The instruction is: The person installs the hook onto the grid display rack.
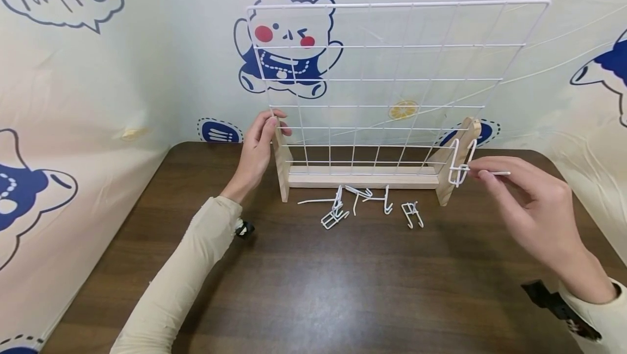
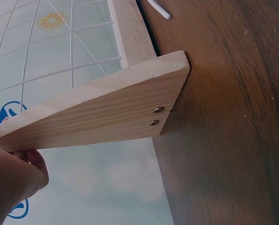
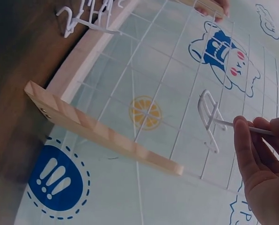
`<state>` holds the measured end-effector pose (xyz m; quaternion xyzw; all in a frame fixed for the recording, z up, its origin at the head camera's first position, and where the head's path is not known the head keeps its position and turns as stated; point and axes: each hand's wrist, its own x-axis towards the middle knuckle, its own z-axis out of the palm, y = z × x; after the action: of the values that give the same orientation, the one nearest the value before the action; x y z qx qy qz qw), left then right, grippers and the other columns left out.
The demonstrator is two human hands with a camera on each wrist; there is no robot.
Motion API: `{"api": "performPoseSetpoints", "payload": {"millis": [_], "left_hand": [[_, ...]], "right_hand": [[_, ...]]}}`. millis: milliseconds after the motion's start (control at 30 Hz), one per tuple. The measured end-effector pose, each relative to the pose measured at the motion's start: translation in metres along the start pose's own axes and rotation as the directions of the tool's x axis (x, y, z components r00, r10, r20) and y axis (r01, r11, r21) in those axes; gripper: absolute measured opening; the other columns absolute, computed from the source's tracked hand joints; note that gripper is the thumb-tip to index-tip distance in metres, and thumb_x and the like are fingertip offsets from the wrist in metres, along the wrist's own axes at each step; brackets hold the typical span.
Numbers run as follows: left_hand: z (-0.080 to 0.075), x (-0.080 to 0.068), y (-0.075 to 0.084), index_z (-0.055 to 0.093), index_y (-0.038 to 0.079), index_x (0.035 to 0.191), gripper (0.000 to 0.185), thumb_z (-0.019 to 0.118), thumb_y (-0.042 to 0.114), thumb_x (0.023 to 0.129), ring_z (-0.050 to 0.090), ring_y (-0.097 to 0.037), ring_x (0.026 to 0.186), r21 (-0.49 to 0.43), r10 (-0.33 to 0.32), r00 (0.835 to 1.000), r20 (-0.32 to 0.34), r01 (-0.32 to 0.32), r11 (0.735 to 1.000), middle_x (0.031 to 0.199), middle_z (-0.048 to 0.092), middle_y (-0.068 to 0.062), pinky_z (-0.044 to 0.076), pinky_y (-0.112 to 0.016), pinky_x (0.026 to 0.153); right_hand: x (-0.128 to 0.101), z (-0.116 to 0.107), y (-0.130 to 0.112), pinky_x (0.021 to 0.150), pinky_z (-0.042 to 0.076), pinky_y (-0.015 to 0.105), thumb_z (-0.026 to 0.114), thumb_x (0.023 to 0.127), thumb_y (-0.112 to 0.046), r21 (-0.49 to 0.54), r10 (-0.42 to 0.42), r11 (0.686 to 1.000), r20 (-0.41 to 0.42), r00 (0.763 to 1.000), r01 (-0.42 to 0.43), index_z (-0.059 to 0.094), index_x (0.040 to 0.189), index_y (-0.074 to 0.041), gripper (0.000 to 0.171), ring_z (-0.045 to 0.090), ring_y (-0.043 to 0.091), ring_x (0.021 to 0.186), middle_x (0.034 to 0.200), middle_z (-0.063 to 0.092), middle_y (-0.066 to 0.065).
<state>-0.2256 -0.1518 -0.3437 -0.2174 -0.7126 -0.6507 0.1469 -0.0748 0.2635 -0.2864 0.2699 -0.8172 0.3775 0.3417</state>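
Observation:
A white wire grid panel (image 1: pixel 377 80) stands in a wooden base with a side piece at each end. My left hand (image 1: pixel 262 139) grips the upper end of the left wooden side piece (image 2: pixel 102 105); in the left wrist view part of that hand is out of frame. Between thumb and fingers my right hand (image 1: pixel 539 209) pinches the straight prong of a white wire hook (image 3: pixel 209 119). Its bent double-wire end is up, in front of the right wooden side piece (image 1: pixel 444 188) in the head view. In the right wrist view the hook overlaps the grid.
Several more white wire hooks (image 1: pixel 334 215) lie on the brown table (image 1: pixel 313 288) in front of the base's wooden crossbar (image 1: pixel 362 179). One hook (image 1: pixel 412 214) lies apart to the right. A printed cloth (image 1: pixel 161 71) hangs behind the table.

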Motion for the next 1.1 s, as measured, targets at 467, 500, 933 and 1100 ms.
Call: {"api": "performPoseSetpoints", "payload": {"millis": [467,500,933,1100], "left_hand": [[-0.001,-0.001,0.0,0.054,-0.001,0.127,0.033,0.039,0.022,0.109,0.062,-0.037,0.102,-0.018,-0.012,1.0,-0.001,0.012,1.0,0.107,0.06,-0.03,0.041,-0.045,0.1],[-0.001,-0.001,0.0,0.054,-0.001,0.128,0.033,0.039,0.022,0.109,0.062,-0.037,0.103,-0.019,-0.016,1.0,0.002,0.016,1.0,0.108,0.06,-0.03,0.041,-0.046,0.1],[0.002,-0.002,0.007,0.05,-0.007,0.128,0.033,0.036,0.016,0.109,0.058,-0.044,0.104,-0.015,-0.013,1.0,0.013,0.013,1.0,0.108,0.058,-0.033,0.041,-0.049,0.099],[0.0,-0.001,0.001,0.053,-0.003,0.127,0.032,0.038,0.019,0.109,0.061,-0.039,0.102,-0.014,-0.005,1.0,0.008,0.005,1.0,0.107,0.061,-0.028,0.041,-0.05,0.099]], "right_hand": [[0.019,-0.005,-0.01,0.089,0.048,0.016,0.063,0.09,0.009,0.06,-0.036,0.997,-0.093,0.995,0.042,0.072,0.102,0.011,0.015,0.067,0.01,0.094,0.096,0.072,0.019],[0.02,-0.006,-0.01,0.089,0.048,0.016,0.063,0.09,0.009,0.067,-0.034,0.997,-0.105,0.994,0.041,0.072,0.102,0.012,0.015,0.067,0.01,0.094,0.096,0.072,0.019],[0.036,-0.009,-0.01,0.091,0.049,0.019,0.062,0.09,0.011,0.104,-0.003,0.994,-0.212,0.977,0.025,0.069,0.101,0.019,0.015,0.068,0.013,0.095,0.102,0.071,0.023],[0.047,-0.008,-0.01,0.092,0.05,0.022,0.061,0.09,0.011,0.129,-0.01,0.991,-0.253,0.967,0.044,0.068,0.1,0.02,0.015,0.069,0.014,0.094,0.102,0.071,0.025]]}}
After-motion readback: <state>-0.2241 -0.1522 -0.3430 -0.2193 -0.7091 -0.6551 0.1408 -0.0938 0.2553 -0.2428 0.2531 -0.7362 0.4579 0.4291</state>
